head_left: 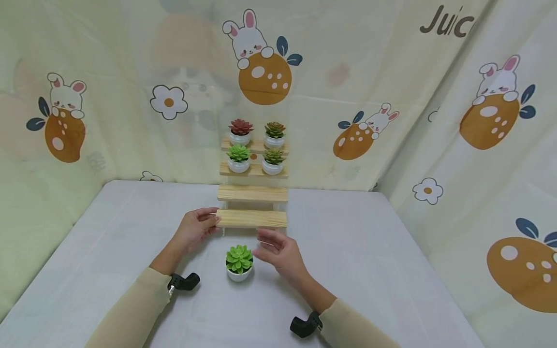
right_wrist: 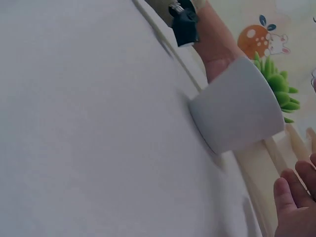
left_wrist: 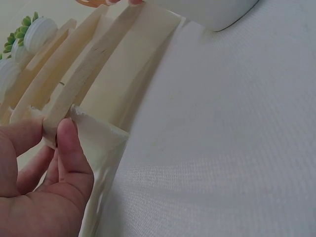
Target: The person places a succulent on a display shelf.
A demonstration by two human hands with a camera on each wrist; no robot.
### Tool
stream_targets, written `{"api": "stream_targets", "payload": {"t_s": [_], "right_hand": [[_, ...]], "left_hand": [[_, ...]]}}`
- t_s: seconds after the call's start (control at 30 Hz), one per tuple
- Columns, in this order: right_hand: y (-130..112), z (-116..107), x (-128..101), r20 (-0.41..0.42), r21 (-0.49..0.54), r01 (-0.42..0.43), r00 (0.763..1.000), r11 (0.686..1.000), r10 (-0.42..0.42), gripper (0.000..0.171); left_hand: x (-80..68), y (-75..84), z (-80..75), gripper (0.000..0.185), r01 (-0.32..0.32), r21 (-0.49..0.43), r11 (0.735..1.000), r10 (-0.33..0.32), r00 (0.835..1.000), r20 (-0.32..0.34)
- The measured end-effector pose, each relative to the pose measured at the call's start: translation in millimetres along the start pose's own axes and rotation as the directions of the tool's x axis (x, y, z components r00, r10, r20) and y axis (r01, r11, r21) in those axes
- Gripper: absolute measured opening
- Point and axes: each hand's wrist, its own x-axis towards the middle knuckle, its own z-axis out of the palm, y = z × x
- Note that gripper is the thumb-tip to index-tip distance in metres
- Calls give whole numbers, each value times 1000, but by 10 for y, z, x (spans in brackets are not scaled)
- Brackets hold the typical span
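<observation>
My left hand (head_left: pixel 196 232) pinches the left end of the lowest board of a small stepped wooden shelf (head_left: pixel 251 218). In the left wrist view, the thumb (left_wrist: pixel 71 148) and fingers are on either side of that board (left_wrist: pixel 89 74). My right hand (head_left: pixel 280 253) is held with relaxed fingers just below the board's right part, gripping nothing. Between my forearms a bright green succulent (head_left: pixel 239 259) in a white pot (right_wrist: pixel 242 108) stands upright on the table, to the left of my right fingertips.
On the upper two steps sit potted succulents: a red one (head_left: pixel 241 127), a brownish-green one (head_left: pixel 274 129), a light green one (head_left: pixel 238 153) and an olive one (head_left: pixel 273 156). A white cloth covers the table (head_left: pixel 370 270). Printed curtains (head_left: pixel 326 48) stand behind and beside it.
</observation>
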Motion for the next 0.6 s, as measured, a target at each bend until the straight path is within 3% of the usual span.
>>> {"api": "stream_targets", "payload": {"t_s": [0.17, 0.33, 0.6], "right_hand": [[31, 71, -78, 114, -18, -13, 993, 1000, 15, 71], [54, 145, -132, 177, -12, -73, 981, 997, 74, 79], [94, 252, -165, 171, -8, -113, 979, 994, 112, 81]], "left_hand": [[1, 0, -9, 49, -2, 4, 1000, 2, 1000, 0], [7, -7, -14, 49, -5, 6, 1000, 5, 1000, 4], [2, -13, -4, 48, -12, 11, 1000, 12, 1000, 3]]}}
